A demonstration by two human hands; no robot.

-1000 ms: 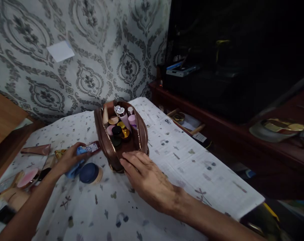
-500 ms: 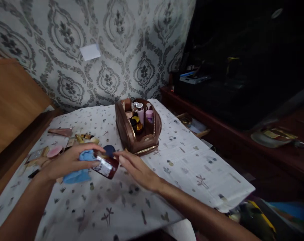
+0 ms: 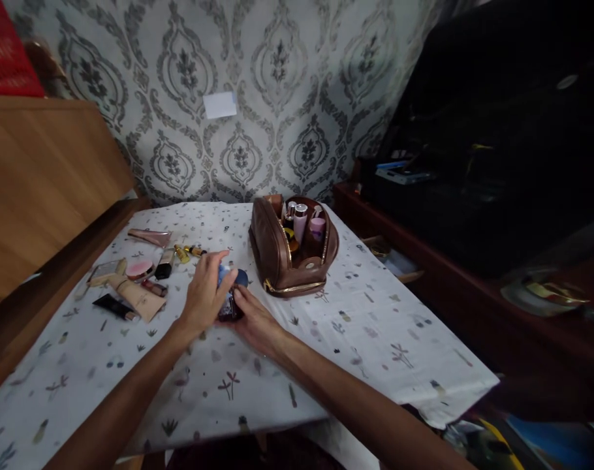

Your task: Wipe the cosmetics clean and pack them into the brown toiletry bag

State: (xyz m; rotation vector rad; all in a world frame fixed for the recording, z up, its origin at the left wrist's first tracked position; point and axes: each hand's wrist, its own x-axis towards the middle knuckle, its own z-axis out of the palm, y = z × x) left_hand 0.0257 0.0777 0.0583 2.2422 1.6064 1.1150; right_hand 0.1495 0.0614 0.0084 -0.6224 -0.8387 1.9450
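Note:
A dark red, glossy jar with a pale label (image 3: 230, 308) is held low over the table by my right hand (image 3: 258, 320), whose fingers wrap its side. My left hand (image 3: 205, 287) is curled at the jar's upper left, with a light blue cloth (image 3: 222, 273) between thumb and fingers. Most of the cloth is hidden by that hand. Just behind the jar shows a dark blue round lid-like thing (image 3: 241, 278). A brown zippered cosmetic bag (image 3: 270, 245) stands open beyond my hands, holding a pale pink bottle (image 3: 299, 222), a pink-lidded jar (image 3: 317, 228) and other containers.
Left of my hands lie a beige tube (image 3: 139, 297), a black tube (image 3: 115, 307), a pink compact (image 3: 140, 269), a rose tube (image 3: 150, 236) and several small bottles. A white patterned cloth (image 3: 365, 346) covers the table. A dark cabinet (image 3: 453, 287) borders the right side.
My view has turned left. The jar has gone from tilted in my left hand to my right hand's grip. The blue cloth that hung below my left hand is now bunched by the jar.

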